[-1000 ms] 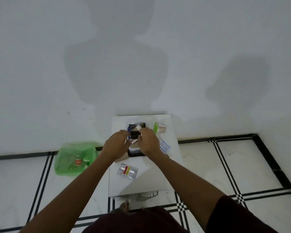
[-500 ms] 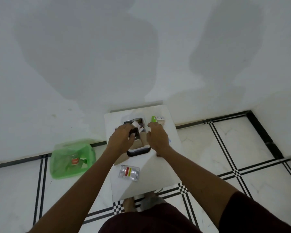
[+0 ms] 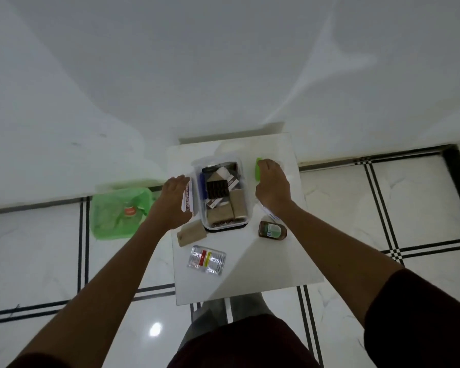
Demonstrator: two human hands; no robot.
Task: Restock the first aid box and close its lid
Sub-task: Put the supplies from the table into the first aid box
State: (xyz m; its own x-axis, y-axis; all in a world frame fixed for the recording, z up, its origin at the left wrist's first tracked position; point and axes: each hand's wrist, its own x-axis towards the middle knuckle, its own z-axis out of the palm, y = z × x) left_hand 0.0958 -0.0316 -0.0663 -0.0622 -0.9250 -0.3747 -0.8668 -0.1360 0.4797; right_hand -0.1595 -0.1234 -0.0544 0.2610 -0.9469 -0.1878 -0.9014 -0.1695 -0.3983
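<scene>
Box [image 3: 223, 197] stands open mid-table [image 3: 263, 266], part-filled; left hand [image 3: 174, 200] clasps a white carton [image 3: 187, 195], right hand [image 3: 271, 187] closes on a green tube [image 3: 258, 168]; both likely light, crushable; grip by sides.

- Clear plastic first aid box [image 3: 243, 208]: brown packets, dark blister strip inside.
- Left of it, translucent green bag [image 3: 112, 216].
- Beneath, white floor tiles [image 3: 422, 203], black lines.
</scene>
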